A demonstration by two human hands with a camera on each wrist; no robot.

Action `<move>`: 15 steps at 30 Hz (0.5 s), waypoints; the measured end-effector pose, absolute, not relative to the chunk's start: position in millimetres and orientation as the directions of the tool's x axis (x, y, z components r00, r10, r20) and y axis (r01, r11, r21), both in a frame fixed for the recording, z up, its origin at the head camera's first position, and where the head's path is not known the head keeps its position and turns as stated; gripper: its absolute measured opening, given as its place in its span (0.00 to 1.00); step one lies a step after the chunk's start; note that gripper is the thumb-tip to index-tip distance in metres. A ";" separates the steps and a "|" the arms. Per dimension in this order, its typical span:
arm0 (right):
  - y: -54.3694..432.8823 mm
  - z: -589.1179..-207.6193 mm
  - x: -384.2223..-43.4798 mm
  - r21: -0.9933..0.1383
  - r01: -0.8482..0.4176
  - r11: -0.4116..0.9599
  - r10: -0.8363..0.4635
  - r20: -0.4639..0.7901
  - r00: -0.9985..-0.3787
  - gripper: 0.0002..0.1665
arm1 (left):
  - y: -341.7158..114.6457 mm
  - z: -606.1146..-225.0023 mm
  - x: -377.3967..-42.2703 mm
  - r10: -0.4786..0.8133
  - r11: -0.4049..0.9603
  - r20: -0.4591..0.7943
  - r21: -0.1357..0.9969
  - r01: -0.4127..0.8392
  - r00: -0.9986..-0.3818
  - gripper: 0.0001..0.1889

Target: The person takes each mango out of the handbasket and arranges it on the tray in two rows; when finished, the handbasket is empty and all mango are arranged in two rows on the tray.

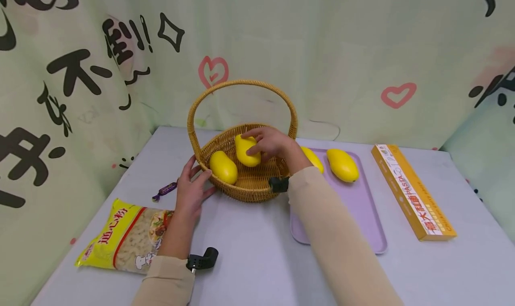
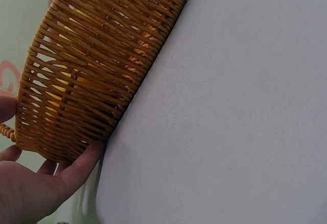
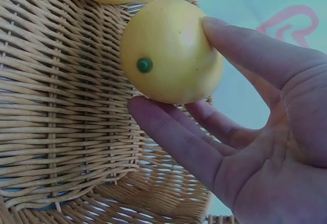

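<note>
A yellow mango with a green stem spot is pinched between the thumb and fingers of my right hand, inside the wicker basket. In the right wrist view the held mango is at the fingertips, with the woven wall beside it. Another mango lies in the basket's left part. My left hand grips the basket's left end; in the left wrist view its fingers spread along the outer weave. Two more mangoes, one at the right and one partly behind my right arm, lie on the purple tray.
A tall arched handle spans the basket. Left of it lie a purple-wrapped candy and a yellow bag of pasta, partly behind my left forearm. An orange pasta box is at the right. A printed curtain hangs behind the table.
</note>
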State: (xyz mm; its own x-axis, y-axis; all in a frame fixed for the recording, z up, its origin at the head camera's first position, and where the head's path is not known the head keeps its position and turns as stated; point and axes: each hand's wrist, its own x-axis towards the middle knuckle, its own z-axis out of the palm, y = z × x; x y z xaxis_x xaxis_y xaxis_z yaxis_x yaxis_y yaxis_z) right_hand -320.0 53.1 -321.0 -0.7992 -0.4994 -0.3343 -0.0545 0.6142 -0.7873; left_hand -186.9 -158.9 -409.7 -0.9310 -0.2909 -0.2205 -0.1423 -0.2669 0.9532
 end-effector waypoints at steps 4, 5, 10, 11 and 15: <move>55.7 -317.5 -317.2 -0.804 -0.042 0.593 -0.507 -0.333 -0.795 0.34 | -158.7 -409.9 -186.6 -0.292 -0.266 -0.224 0.953 -0.146 -0.930 0.38; 56.6 -316.5 -316.3 -0.804 -0.045 0.593 -0.507 -0.329 -0.796 0.34 | -158.6 -410.0 -186.5 -0.292 -0.265 -0.225 0.953 -0.147 -0.930 0.38; 60.3 -308.7 -310.9 -0.787 -0.086 0.611 -0.493 -0.293 -0.819 0.34 | -158.7 -410.6 -186.6 -0.289 -0.268 -0.224 0.952 -0.146 -0.931 0.38; 60.7 -306.7 -309.8 -0.786 -0.097 0.611 -0.493 -0.281 -0.823 0.34 | -158.8 -410.7 -186.7 -0.288 -0.268 -0.222 0.953 -0.144 -0.931 0.38; 60.8 -296.9 -305.4 -0.771 -0.144 0.620 -0.493 -0.241 -0.836 0.34 | -159.4 -410.4 -186.6 -0.289 -0.269 -0.217 0.953 -0.138 -0.932 0.38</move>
